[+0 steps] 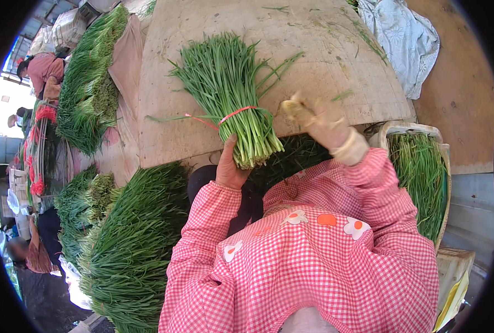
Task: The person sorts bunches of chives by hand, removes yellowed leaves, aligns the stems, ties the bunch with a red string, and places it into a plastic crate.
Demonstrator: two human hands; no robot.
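Bunch of chives (227,91): laid at the near edge of the wooden board (172,136), with the leaf tips pointed away from the wearer and the pale cut ends extended past the edge.
Red tie (239,113): wrapped around the stalks, above the cut ends; a loose end is stretched out to the left.
Left hand (234,164): clasped on the lower stalks from the left side, with the thumb laid along them.
Right hand (318,119): covered by a pale glove and raised to the right of the bunch, apart from it; it is blurred, so whether anything is gripped cannot be told.
Smock (291,266): patterned in pink-and-white checks.
Large chive pile (133,250): heaped to the wearer's left, below the board.
Long chive stack (89,83): spread at the upper left.
Crate (413,127): filled with chives and placed to the right.
White cloth (399,41): draped at the board's far right corner.
Co-worker (44,72): seen at the far upper left, dressed in a pinkish top.
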